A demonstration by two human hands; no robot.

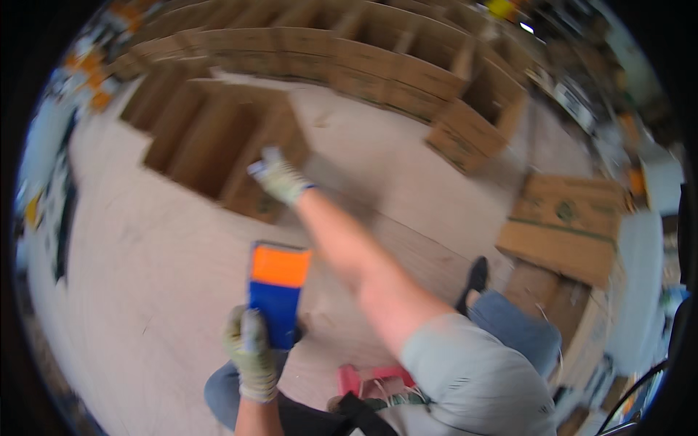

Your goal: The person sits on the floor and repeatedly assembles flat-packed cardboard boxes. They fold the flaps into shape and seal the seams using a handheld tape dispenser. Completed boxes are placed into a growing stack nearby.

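My left hand, in a pale work glove, grips a flat rectangular blue-and-orange box by its lower left side. The box is tilted slightly, its orange end pointing away from me. My right hand, also gloved, is stretched out over the near right side of an open cardboard box. Motion smears its fingers; a small white and blue patch shows at their tips, and I cannot tell whether it is something held. Other open cardboard boxes stand directly to the left of that one.
A curved row of open cardboard boxes runs along the far side, with a single one at its right end. A closed carton lies at the right by my leg. A pinkish-red object is near my feet on the pale floor.
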